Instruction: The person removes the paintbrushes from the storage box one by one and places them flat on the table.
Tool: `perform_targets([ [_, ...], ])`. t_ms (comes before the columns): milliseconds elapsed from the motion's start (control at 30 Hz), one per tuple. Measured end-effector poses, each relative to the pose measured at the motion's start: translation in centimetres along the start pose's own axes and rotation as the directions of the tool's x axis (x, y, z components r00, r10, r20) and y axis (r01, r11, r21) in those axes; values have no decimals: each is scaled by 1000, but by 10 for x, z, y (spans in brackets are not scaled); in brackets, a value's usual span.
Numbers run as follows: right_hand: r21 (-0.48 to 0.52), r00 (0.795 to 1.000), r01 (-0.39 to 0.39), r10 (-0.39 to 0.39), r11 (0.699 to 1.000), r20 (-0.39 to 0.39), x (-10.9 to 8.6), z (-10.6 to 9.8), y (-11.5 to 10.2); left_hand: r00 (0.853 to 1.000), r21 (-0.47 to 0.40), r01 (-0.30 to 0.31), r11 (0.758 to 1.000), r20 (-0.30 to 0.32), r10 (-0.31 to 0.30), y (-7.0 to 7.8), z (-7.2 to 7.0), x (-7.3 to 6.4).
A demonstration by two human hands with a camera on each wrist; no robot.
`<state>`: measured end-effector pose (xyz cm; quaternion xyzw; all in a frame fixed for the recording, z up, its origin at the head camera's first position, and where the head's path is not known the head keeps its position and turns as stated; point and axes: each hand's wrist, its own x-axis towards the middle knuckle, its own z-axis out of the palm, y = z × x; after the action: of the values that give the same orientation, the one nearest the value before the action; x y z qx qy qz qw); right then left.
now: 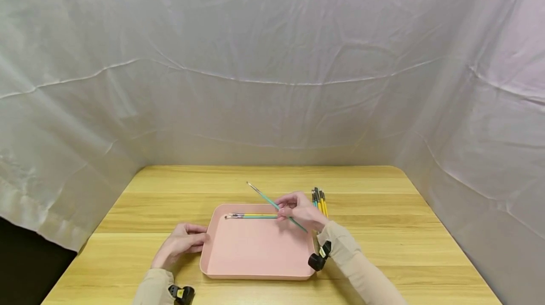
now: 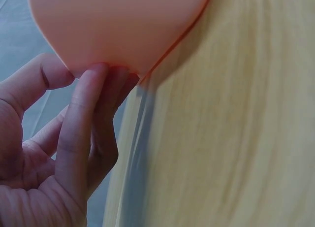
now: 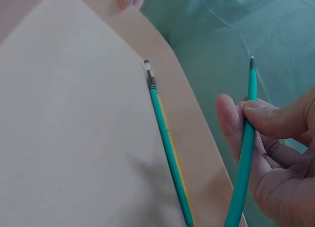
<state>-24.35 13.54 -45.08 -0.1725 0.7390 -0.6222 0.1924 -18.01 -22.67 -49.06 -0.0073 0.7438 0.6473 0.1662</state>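
Note:
My left hand (image 1: 180,242) pinches the left rim of a pink tray (image 1: 255,253); the left wrist view shows the thumb inside the wall and fingers behind it. Above the tray's far right part, my right hand (image 1: 301,211) holds a teal paintbrush (image 3: 246,143) between thumb and fingers. That brush slants, its bristle end up and to the left in the head view. Along the tray's far wall lie a teal paintbrush (image 3: 170,153) and a yellow paintbrush (image 1: 255,214), side by side, bristles to the left. The right hand hides their handle ends in the head view.
Several yellow and teal paintbrushes (image 1: 321,201) lie on the wooden table (image 1: 383,248) beyond the tray's right side, partly behind my right hand. A grey cloth (image 1: 272,116) hangs at the back and both sides of the table.

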Motion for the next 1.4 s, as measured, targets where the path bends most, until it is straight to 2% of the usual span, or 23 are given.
perform_targets([
  [200, 117, 1000, 26, -25, 993, -8, -8, -8, -1, 1000, 4, 2, 1000, 2, -2, 0, 0, 0],
  [433, 205, 999, 51, -49, 977, -15, -16, -17, 3, 1000, 7, -3, 1000, -8, 3, 1, 1, -1],
  [700, 360, 995, 90, -96, 929, -1, -27, -29, 12, 1000, 12, 1, 1000, -20, -1, 1, 2, -1],
  [867, 428, 998, 63, -62, 902, -18, -36, -37, 16, 1000, 5, -4, 1000, -8, 4, 0, 1, 0],
  [1100, 457, 996, 83, -66, 885, -53, -49, -53, 23, 1000, 9, -4, 1000, -3, 4, 0, 1, 0],
  [1200, 456, 996, 72, -37, 887, -84, -54, -61, 26, 1000, 5, -3, 1000, -2, 3, 1, 1, 0],
  [1400, 377, 984, -23, 88, 926, -156, -64, -76, 25, 1000, -1, -1, 1000, 4, 1, 1, 1, -1],
])
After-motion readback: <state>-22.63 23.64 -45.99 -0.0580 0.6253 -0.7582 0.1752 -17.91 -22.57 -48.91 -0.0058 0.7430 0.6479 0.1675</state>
